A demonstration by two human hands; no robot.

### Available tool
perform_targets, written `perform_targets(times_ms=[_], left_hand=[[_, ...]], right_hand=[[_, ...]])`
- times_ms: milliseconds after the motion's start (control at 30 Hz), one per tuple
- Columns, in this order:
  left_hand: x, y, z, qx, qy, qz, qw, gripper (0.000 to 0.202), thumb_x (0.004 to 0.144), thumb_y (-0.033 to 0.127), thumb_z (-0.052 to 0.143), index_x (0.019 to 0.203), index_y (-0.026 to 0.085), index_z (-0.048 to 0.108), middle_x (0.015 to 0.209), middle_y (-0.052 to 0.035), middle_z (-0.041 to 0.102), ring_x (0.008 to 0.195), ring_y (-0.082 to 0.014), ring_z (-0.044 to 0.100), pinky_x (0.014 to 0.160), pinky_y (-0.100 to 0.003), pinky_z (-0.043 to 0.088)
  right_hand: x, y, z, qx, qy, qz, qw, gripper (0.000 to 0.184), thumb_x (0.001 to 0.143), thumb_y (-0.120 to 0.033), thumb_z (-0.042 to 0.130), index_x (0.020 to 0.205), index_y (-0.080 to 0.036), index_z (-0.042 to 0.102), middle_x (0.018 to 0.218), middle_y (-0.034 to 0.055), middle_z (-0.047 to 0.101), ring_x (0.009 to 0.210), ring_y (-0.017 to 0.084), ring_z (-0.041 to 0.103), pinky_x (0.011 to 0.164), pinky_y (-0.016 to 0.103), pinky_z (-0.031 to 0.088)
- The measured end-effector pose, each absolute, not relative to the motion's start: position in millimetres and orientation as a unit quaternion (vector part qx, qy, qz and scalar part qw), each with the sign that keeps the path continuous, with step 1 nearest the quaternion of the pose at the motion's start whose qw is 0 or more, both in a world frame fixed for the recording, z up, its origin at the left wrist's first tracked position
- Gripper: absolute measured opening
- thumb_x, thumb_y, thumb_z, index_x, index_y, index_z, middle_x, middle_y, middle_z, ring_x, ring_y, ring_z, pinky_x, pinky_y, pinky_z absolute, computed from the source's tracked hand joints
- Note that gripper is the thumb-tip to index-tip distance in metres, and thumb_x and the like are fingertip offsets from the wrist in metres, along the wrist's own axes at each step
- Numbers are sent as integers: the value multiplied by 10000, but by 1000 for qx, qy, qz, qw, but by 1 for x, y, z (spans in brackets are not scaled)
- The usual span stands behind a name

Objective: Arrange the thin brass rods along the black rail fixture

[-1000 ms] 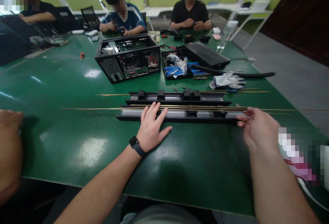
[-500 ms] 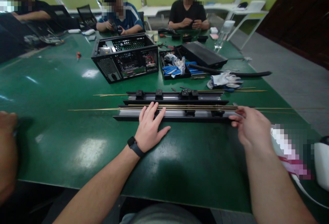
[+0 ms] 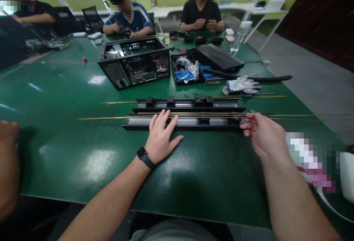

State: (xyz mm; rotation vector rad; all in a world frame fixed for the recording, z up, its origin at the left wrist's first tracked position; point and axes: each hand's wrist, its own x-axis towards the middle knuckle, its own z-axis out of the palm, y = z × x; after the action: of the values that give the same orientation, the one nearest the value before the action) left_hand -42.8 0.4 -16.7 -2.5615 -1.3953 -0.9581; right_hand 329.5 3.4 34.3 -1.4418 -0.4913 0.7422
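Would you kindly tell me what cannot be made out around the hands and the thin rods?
Head view, thin rods: too fine and close together to count.
Head view, near black channel: partly hidden by the left hand.
Head view, right hand: its own back hides how it grips.
Head view, neighbour's hand: cut off by the left edge.

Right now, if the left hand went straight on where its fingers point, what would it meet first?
Likely the far black rail, just beyond the left hand, though depth is unclear.
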Motion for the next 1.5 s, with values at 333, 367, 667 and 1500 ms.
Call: perform_targets(times_ms=[333, 367, 667, 1500], left_hand=[[-42, 0, -18, -832, -455, -315, 38, 702, 1088, 361, 877, 1744, 221, 669, 1869, -264, 599, 1806, -481, 514, 1492, -738, 367], [-42, 0, -18, -832, -456, -313, 37, 706, 1088, 362, 877, 1747, 224, 667, 1872, -263, 596, 1807, -481, 512, 1493, -740, 365], [-43, 1, -17, -834, -459, -304, 30, 717, 1093, 370, 865, 1765, 237, 653, 1890, -257, 578, 1821, -478, 493, 1495, -753, 356], [-42, 0, -16, -831, -466, -302, 23, 756, 1079, 378, 887, 1783, 266, 636, 1896, -247, 574, 1827, -481, 481, 1492, -770, 349]], right_hand=[[331, 4, 31, -642, -212, 293, 676, 223, 954, -322, 892, 887, -176, 736, 979, 51, 781, 593, 118, 715, 407, 156, 425], [330, 4, 30, -639, -224, 304, 670, 247, 958, -352, 900, 889, -168, 750, 975, 61, 786, 585, 116, 706, 409, 157, 425], [333, 6, 30, -643, -191, 290, 683, 124, 950, -236, 825, 890, -174, 736, 938, 33, 760, 545, 115, 692, 391, 172, 433], [333, 6, 28, -640, -207, 303, 675, 211, 902, -324, 901, 917, -182, 747, 861, 21, 734, 573, 116, 691, 409, 148, 428]])
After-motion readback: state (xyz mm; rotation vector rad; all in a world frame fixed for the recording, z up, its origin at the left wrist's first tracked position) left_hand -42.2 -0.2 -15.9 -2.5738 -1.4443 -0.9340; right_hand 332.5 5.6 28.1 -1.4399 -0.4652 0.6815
